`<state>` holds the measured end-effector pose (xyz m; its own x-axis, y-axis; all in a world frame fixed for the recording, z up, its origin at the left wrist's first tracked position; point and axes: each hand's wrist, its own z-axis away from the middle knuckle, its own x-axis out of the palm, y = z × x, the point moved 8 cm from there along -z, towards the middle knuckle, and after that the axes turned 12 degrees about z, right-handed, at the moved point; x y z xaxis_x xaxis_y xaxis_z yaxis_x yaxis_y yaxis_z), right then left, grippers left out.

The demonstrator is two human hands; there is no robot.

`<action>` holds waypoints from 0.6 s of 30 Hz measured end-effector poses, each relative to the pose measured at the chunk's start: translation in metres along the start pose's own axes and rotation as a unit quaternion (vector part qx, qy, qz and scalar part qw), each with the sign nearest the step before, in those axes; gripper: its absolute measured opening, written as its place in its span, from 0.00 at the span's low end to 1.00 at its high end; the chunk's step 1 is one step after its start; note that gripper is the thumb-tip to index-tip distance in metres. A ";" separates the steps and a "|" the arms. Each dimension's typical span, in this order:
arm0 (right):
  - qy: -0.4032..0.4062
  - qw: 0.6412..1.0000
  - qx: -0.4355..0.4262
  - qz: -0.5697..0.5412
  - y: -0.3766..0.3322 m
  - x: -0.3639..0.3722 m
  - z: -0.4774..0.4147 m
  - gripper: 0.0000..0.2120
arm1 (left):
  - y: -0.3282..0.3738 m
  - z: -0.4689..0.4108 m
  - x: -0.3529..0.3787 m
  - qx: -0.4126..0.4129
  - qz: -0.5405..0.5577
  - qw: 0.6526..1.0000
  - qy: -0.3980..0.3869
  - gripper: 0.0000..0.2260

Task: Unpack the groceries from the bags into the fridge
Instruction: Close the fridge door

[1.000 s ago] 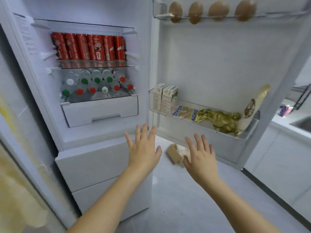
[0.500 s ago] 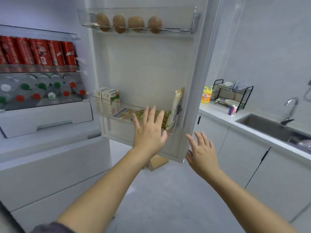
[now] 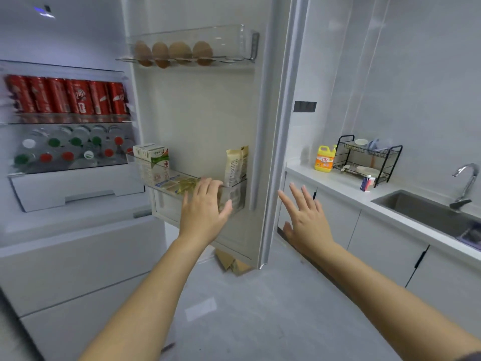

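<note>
Fridge door (image 3: 203,113) swung closer (bag (image 3: 230,264) beneath it).

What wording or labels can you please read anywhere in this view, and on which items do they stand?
"立白", likely: red label on the yellow detergent bottle.
"纯", likely: red character on the front milk carton.
Red cans: white lettering, too blurred to read.
Tall beige bag: fine print, too small to read.

The open fridge door (image 3: 203,113) stands between left hand (image 3: 204,217) and right hand (image 3: 308,225).
</note>
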<state>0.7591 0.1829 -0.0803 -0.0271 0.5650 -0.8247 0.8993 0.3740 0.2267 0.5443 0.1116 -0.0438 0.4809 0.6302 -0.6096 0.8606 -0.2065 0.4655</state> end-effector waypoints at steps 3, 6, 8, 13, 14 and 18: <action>0.063 0.995 -0.071 0.039 -0.003 -0.021 -0.007 0.42 | -0.014 0.012 -0.025 0.000 0.026 0.999 0.027 0.13; 0.133 0.980 -0.135 0.063 -0.016 -0.051 -0.015 0.43 | -0.027 0.025 -0.050 -0.007 0.065 0.997 0.040 0.09; 0.171 0.968 -0.168 0.072 -0.028 -0.070 -0.021 0.42 | -0.036 0.033 -0.064 -0.015 0.092 0.995 0.041 0.09; 0.255 0.928 -0.255 0.099 -0.068 -0.118 -0.034 0.40 | -0.054 0.049 -0.094 -0.034 0.167 0.984 0.056 0.08; 0.270 0.918 -0.269 0.111 -0.075 -0.127 -0.036 0.39 | -0.059 0.052 -0.100 -0.043 0.183 0.980 0.066 0.09; 0.318 0.881 -0.322 0.140 -0.104 -0.157 -0.040 0.34 | -0.082 0.060 -0.120 -0.073 0.226 0.965 0.108 0.09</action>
<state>0.6521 0.0849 0.0464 -0.2672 0.9224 -0.2788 0.4809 0.3784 0.7910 0.4261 0.0075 -0.0474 0.7413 0.6459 -0.1825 0.5312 -0.3984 0.7478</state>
